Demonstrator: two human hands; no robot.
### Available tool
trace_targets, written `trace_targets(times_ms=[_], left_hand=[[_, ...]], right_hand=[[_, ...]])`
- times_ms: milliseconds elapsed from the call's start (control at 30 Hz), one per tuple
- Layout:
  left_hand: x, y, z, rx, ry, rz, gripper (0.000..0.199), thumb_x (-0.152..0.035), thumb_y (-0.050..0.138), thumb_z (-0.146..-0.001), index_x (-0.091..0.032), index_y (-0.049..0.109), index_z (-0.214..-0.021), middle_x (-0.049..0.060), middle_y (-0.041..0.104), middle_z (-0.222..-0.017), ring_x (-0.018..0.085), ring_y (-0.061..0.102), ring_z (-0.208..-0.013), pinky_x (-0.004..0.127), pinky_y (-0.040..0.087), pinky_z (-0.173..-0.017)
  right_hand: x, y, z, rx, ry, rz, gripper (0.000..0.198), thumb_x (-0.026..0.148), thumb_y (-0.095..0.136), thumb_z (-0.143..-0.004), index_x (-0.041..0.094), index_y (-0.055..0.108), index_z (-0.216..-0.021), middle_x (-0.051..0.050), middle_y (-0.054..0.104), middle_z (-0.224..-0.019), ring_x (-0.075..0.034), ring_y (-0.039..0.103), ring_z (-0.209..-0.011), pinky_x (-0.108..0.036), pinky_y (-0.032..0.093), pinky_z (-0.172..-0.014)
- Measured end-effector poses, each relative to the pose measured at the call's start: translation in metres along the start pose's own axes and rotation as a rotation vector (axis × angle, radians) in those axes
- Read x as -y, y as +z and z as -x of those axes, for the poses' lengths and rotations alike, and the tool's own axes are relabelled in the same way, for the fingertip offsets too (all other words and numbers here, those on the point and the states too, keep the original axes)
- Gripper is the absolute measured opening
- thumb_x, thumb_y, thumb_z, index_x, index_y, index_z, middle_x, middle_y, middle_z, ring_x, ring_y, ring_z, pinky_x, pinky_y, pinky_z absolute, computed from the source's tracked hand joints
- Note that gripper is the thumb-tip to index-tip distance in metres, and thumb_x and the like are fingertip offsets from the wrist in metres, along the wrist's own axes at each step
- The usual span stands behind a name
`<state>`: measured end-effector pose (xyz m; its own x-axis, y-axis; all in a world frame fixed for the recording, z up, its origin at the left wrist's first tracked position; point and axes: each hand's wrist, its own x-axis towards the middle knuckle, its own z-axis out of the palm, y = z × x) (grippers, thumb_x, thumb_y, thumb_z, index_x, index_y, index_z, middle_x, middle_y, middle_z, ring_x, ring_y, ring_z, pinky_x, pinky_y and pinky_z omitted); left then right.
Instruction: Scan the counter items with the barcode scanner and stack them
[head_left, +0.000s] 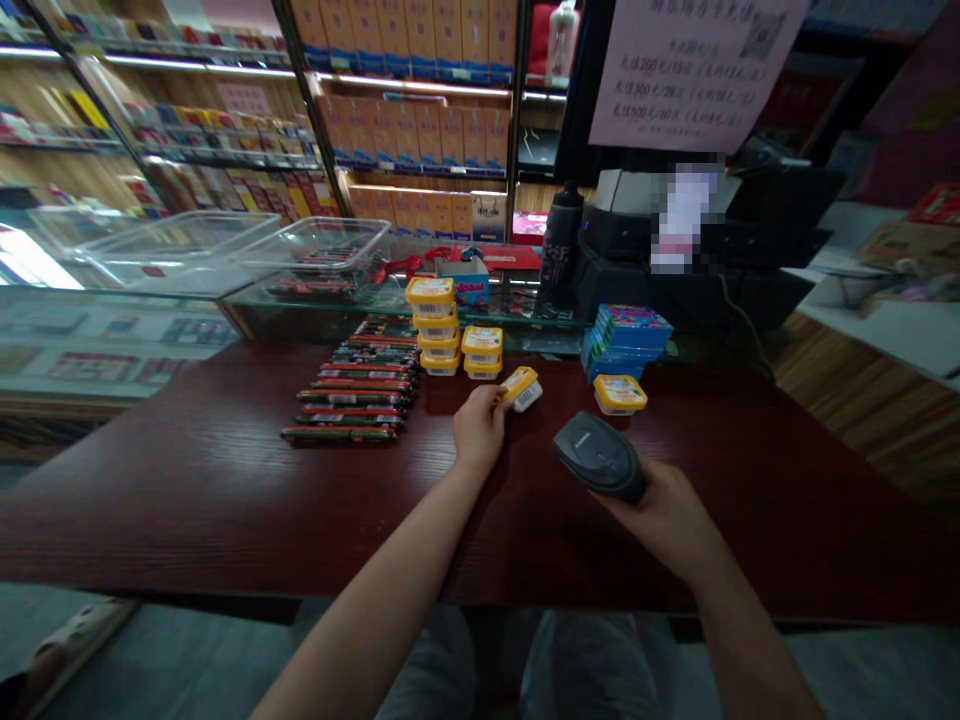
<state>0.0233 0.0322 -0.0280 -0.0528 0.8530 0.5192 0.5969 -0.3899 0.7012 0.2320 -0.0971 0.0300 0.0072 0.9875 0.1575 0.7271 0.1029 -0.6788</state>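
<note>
My left hand is closed on a small yellow-lidded plastic tub, tilted so its barcode side faces me. In my right hand is a dark grey handheld barcode scanner, its head pointing toward that tub. Just behind the held tub stand a taller stack of like tubs and a shorter stack. Another yellow-lidded tub lies beyond the scanner, in front of stacked blue boxes. Long thin packets with red edges lie in a row left of my left hand.
The dark red wooden table backs onto a glass counter. On it are clear plastic trays, a dark bottle and black machines. A printed paper sign hangs above. Shelves of orange boxes stand behind.
</note>
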Motion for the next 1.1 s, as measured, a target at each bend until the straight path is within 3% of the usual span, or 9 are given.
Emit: trace_targets(times_ms=[133, 233, 400, 567, 800, 1100], left_hand=[[0.001, -0.001, 0.000, -0.005, 0.065, 0.060, 0.013, -0.015, 0.057, -0.081, -0.018, 0.062, -0.092, 0.005, 0.066, -0.095, 0.015, 0.063, -0.088, 0.028, 0.051, -0.080], [0.002, -0.004, 0.001, 0.008, 0.131, 0.080, 0.014, -0.013, 0.055, -0.081, -0.018, 0.061, -0.092, 0.005, 0.065, -0.096, 0.016, 0.062, -0.093, 0.029, 0.051, -0.084], [-0.002, -0.020, -0.009, -0.041, 0.255, 0.078, 0.017, -0.014, 0.051, -0.085, -0.021, 0.061, -0.097, 0.005, 0.066, -0.101, 0.016, 0.061, -0.098, 0.030, 0.050, -0.090], [-0.011, -0.044, -0.045, -0.141, 0.303, -0.009, 0.019, -0.014, 0.047, -0.086, -0.021, 0.061, -0.097, 0.005, 0.066, -0.105, 0.016, 0.061, -0.102, 0.033, 0.048, -0.093], [0.004, -0.056, -0.099, -0.073, 0.334, -0.213, 0.023, -0.011, 0.047, -0.084, -0.020, 0.062, -0.100, 0.005, 0.066, -0.108, 0.017, 0.061, -0.101, 0.031, 0.048, -0.090], [0.009, -0.065, -0.107, -0.049, 0.374, -0.616, 0.025, -0.014, 0.050, -0.083, -0.026, 0.067, -0.098, 0.003, 0.067, -0.109, 0.023, 0.057, -0.097, 0.033, 0.046, -0.082]], right_hand=[[0.003, 0.002, -0.013, -0.055, 0.088, 0.384, 0.028, 0.034, 0.059, -0.075, 0.023, 0.064, -0.101, -0.006, 0.072, -0.085, -0.026, 0.066, -0.078, -0.029, 0.037, -0.059], [0.002, 0.009, -0.024, -0.131, 0.101, 0.507, 0.025, 0.033, 0.057, -0.077, 0.023, 0.063, -0.099, -0.007, 0.071, -0.082, -0.025, 0.066, -0.074, -0.029, 0.031, -0.056], [-0.018, 0.027, -0.029, -0.201, 0.032, 0.553, 0.023, 0.032, 0.055, -0.078, 0.022, 0.061, -0.098, -0.005, 0.071, -0.089, -0.023, 0.065, -0.076, -0.029, 0.033, -0.059], [-0.030, 0.032, -0.025, -0.231, -0.032, 0.546, 0.026, 0.033, 0.051, -0.080, 0.022, 0.060, -0.102, -0.005, 0.071, -0.095, -0.022, 0.066, -0.078, -0.029, 0.038, -0.061], [-0.029, 0.033, -0.021, -0.227, -0.060, 0.550, 0.023, 0.029, 0.051, -0.080, 0.023, 0.059, -0.101, -0.003, 0.071, -0.092, -0.020, 0.066, -0.077, -0.028, 0.040, -0.060], [-0.026, 0.032, -0.021, -0.203, -0.026, 0.534, 0.026, 0.024, 0.049, -0.079, 0.023, 0.060, -0.103, -0.004, 0.071, -0.094, -0.020, 0.066, -0.079, -0.029, 0.041, -0.063]])
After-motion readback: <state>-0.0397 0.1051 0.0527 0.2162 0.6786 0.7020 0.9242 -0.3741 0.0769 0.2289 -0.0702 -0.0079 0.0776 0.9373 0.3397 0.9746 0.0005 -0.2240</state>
